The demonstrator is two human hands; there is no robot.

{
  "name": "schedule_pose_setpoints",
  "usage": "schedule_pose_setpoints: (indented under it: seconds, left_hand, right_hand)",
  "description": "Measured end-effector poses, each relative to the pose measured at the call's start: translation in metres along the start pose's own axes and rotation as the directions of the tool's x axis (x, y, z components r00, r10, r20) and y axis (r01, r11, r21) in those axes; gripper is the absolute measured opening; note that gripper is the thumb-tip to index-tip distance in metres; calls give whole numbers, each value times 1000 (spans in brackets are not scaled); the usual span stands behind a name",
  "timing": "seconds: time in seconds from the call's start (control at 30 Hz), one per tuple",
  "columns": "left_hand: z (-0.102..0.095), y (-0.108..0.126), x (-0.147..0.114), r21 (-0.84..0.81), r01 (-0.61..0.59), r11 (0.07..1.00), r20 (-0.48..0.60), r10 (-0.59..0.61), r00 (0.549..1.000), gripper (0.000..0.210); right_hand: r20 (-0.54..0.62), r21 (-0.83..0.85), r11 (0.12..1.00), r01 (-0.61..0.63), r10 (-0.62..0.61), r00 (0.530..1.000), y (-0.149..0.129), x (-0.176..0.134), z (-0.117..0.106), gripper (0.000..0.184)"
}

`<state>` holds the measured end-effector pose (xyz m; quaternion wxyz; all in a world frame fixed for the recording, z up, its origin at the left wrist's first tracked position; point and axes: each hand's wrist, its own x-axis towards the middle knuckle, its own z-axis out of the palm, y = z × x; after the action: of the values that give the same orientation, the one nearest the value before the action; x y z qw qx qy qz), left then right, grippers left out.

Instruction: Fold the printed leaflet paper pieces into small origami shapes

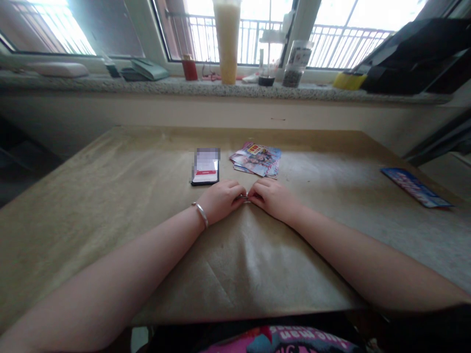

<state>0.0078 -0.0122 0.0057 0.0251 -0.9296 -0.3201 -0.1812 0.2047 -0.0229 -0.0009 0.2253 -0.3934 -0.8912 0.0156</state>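
Observation:
Both my hands meet at the middle of the table, fingertips nearly touching. My left hand point(220, 198), with a silver bangle point(200, 214) at its wrist, is closed in a pinch. My right hand point(273, 197) pinches from the other side. Between the fingertips shows a small, thin, shiny thing point(246, 197), mostly hidden by the fingers; I cannot make out its kind. Just beyond my left hand lies a phone point(206, 166) with a lit screen. A loose pile of printed cards point(256, 159) lies beyond my right hand.
A yellowish cloth point(110, 206) covers the table. At the right lies a blue printed packet point(415, 187). Along the stone windowsill point(206, 88) stand a tall pale-yellow cup point(227, 41), a red jar point(189, 67), a clear container point(295, 63) and a black bag point(408, 61).

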Motion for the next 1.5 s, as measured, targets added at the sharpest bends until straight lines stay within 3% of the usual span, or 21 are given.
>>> schedule_pose_setpoints:
  seconds: [0.37,0.67,1.07,1.33,1.5]
  left_hand:
    - [-7,-2,-1,97,-5,995,67,-1,998,19]
    - [-8,-5,-3,99,-9,995,61,3,998,18]
    - [-13,-3,-4,123,12,992,117,-27,993,16]
    - [-12,-4,-5,121,11,993,98,-23,995,16]
    - [-12,-5,-6,145,4,989,95,-18,995,18]
  right_hand:
    - [35,7,1000,-16,16,999,4,-1,-3,9]
    - [100,-44,999,-26,30,995,8,-2,-11,13]
    - [178,2,989,-146,143,974,23,-7,-19,8]
    - [169,32,993,-116,109,980,28,-10,-21,10]
    - [84,102,978,-179,171,982,22,-11,-20,4]
